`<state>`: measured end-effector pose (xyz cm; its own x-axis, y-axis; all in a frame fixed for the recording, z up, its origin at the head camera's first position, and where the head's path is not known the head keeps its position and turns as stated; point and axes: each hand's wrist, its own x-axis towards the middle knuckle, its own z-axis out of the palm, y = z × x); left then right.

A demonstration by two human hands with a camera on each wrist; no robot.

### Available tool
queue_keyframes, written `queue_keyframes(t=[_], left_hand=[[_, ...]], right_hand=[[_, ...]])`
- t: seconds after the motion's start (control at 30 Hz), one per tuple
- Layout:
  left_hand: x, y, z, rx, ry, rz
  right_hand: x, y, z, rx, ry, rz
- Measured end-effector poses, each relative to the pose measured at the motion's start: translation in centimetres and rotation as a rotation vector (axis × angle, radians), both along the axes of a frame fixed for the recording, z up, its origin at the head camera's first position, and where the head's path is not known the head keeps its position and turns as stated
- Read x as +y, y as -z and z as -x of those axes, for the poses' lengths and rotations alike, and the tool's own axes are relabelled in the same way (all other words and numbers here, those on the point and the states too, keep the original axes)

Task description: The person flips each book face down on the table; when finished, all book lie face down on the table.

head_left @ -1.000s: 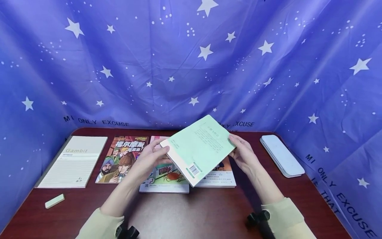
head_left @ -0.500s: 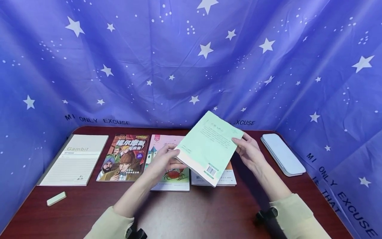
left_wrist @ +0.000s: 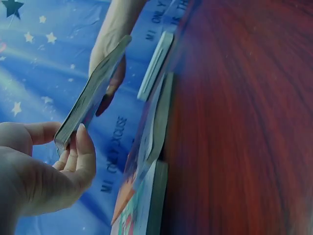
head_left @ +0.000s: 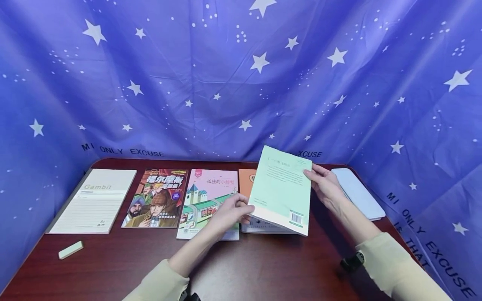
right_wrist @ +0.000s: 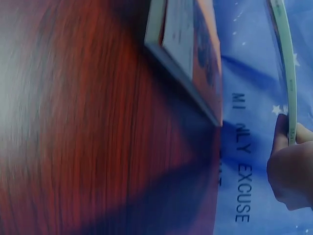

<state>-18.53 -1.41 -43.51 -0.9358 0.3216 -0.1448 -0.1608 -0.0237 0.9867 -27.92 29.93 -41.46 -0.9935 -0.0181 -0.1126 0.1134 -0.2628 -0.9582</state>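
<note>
A thin mint-green book (head_left: 282, 188), back cover and barcode facing up, is held raised above the table. My left hand (head_left: 231, 213) pinches its lower left corner; the left wrist view shows thumb and fingers on either side of the book's edge (left_wrist: 80, 105). On the opposite side my right hand (head_left: 326, 186) grips the right edge, thumb on the cover and fingers beneath. Under it lies an orange-and-white book (head_left: 245, 179), mostly hidden. Beside that, a pink book with a train picture (head_left: 207, 196) lies partly behind my left hand.
Further left are a comic-style detective book (head_left: 156, 200), a cream Gambit notepad (head_left: 94, 202) and a small pale eraser-like block (head_left: 70, 250). A light-blue case (head_left: 357, 194) lies at the right, partly behind my right hand. A starry blue curtain (head_left: 211, 83) rises behind the table (head_left: 241, 267).
Both hands have carried the green book to the right and turned it more upright in view. The pink book's cover and part of the orange book have come into sight.
</note>
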Motion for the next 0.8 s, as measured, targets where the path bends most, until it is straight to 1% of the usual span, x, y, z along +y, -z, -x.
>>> queue_keyframes(t=[0.17,0.3,0.4,0.57,0.7,0.8], left_hand=[[1.5,0.2,-0.4,0.036,0.028,0.062],[2.7,0.2,-0.7,0.058,0.051,0.085],[3.6,0.3,-0.8,0.051,0.063,0.053],[5.1,0.4,-1.4,0.016,0.074,-0.003],[6.5,0.6,-2.0,0.012,0.077,-0.007],[7.6,0.8,-2.3,0.023,0.09,0.021]], right_hand=[[1.4,0.3,0.6,-0.014,-0.037,-0.09],[2.2,0.2,1.1,-0.058,-0.108,-0.175],[2.7,0.2,1.4,-0.099,-0.155,-0.266],[3.1,-0.1,1.6,-0.141,-0.182,-0.443],[3.6,-0.2,1.6,-0.162,-0.195,-0.571],[4.3,-0.2,1.6,-0.178,-0.196,-0.665]])
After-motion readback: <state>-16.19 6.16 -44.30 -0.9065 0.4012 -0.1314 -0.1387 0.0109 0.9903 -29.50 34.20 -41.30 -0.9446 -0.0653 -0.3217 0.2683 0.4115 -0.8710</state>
